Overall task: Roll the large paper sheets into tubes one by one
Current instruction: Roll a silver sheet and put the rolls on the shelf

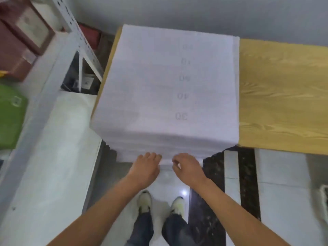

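A thick stack of large white paper sheets (166, 89) lies on a light wooden table (284, 96) and droops over its near edge. Faint mirrored numbers run down the top sheet. My left hand (145, 167) reaches to the hanging front edge of the stack with its fingers curled onto the paper. My right hand (188, 167) is beside it at the same edge, thumb and fingers pinching the paper's lower edge. The fingertips are partly hidden and blurred.
A white metal shelf rack (74, 32) stands at the left with dark red boxes (23, 32) and a green box (10, 118). A white surface (53, 157) lies below it. My feet (159, 203) stand on the tiled floor.
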